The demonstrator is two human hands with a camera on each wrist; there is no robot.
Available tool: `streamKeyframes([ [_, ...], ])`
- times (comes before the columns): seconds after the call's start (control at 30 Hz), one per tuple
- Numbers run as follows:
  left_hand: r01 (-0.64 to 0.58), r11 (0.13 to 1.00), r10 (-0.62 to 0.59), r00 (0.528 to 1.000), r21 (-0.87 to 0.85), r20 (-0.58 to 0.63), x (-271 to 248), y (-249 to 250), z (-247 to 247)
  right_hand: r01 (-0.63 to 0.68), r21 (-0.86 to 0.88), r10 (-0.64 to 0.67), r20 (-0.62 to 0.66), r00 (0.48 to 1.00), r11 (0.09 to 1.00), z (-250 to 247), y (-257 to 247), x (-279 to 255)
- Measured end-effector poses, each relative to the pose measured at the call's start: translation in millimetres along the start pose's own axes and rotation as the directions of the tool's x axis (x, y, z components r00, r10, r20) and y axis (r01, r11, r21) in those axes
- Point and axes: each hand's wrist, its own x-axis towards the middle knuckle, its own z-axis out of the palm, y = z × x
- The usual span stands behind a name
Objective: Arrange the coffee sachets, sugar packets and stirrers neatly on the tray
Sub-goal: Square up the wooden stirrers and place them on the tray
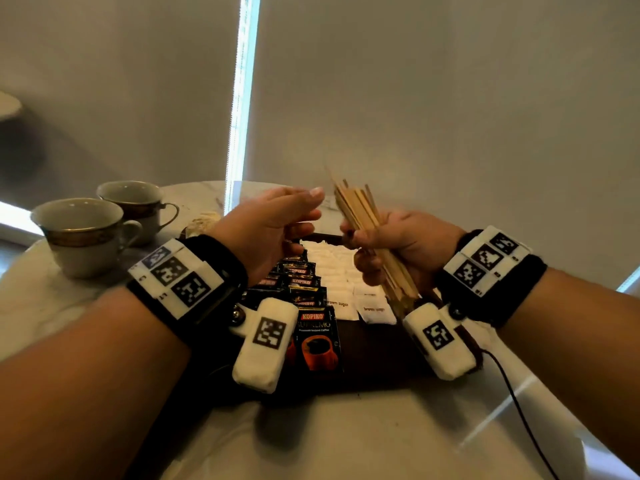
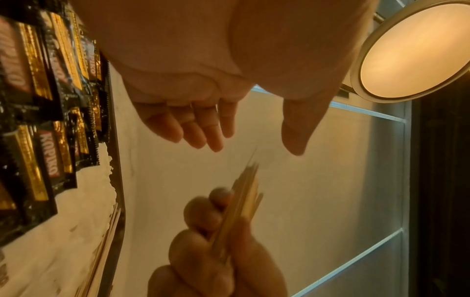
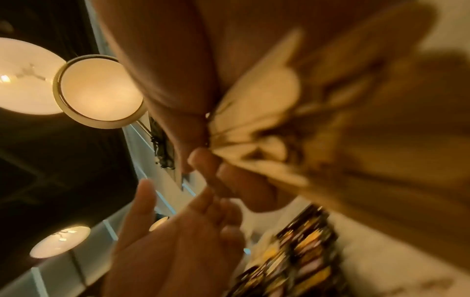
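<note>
Gripping stirrers (image 1: 367, 223), right hand (image 1: 398, 244)

Dim, warm light. Daylight glares through a blind gap (image 1: 242, 98) beyond the fingers (image 1: 304, 202). Round lamps (image 3: 99, 91) glow in wrist views; the right-wrist stirrers (image 3: 254, 112) are motion-blurred. Edges bend.

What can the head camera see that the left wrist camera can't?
Only the head view shows the two cups, the round table, the wrist bands and the words on the sugar packets. Only the left wrist view shows the ceiling lamp. Both show the open left hand, the right hand gripping the stirrers, and the coffee sachets on the tray.
</note>
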Motion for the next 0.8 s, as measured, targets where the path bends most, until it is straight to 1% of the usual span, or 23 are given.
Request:
streamKeyframes([
  [0.07, -0.004, 0.999, 0.000, 0.992, 0.036, 0.126, -5, 0, 2, -0.005, 0.046, -0.005, 0.222, 0.975, 0.999, 20, 1, 6],
  [0.1, 0.007, 1.000, -0.008, 0.985, 0.010, 0.175, -7, -1, 4, -0.003, 0.051, -0.012, 0.289, 0.957, 0.999, 27, 1, 9],
  [0.13, 0.022, 0.999, -0.013, 0.978, -0.038, 0.207, -8, -2, 6, -0.004, 0.048, -0.012, 0.331, 0.944, 0.999, 33, 1, 11],
  [0.2, 0.013, 0.993, 0.014, 0.975, -0.119, 0.221, -11, -3, 9, -0.004, 0.047, -0.012, 0.352, 0.936, 0.999, 42, 0, 15],
  [0.3, -0.037, 0.989, 0.055, 0.991, -0.145, 0.126, -13, -1, 12, 0.029, 0.060, -0.045, 0.297, 0.954, 0.998, 49, -2, 19],
  [0.37, -0.055, 0.994, 0.060, 0.996, -0.090, 0.059, -11, -2, 10, 0.067, 0.057, -0.078, 0.223, 0.972, 0.996, 52, -2, 22],
  [0.43, -0.079, 0.996, 0.080, 0.997, -0.042, 0.022, -9, -4, 9, 0.076, 0.059, -0.085, 0.171, 0.982, 0.995, 55, -1, 27],
  [0.47, -0.088, 0.995, 0.089, 0.996, -0.046, 0.004, -8, -5, 9, 0.074, 0.061, -0.082, 0.139, 0.987, 0.995, 56, 0, 29],
  [0.57, -0.085, 0.990, 0.076, 0.994, -0.117, -0.077, -9, -2, 11, 0.093, 0.053, -0.095, 0.047, 0.994, 0.994, 57, 5, 31],
  [0.63, -0.088, 0.984, 0.071, 0.991, -0.157, -0.116, -10, -1, 12, 0.098, 0.054, -0.099, 0.018, 0.995, 0.994, 55, 8, 28],
  [0.73, -0.124, 0.967, 0.083, 0.979, -0.222, -0.186, -11, 2, 16, 0.039, -0.002, -0.039, 0.014, 0.999, 0.999, 52, 12, 22],
  [0.8, -0.143, 0.941, 0.075, 0.972, -0.308, -0.221, -12, 4, 19, -0.005, -0.091, 0.002, -0.036, 0.999, 0.996, 51, 15, 19],
])
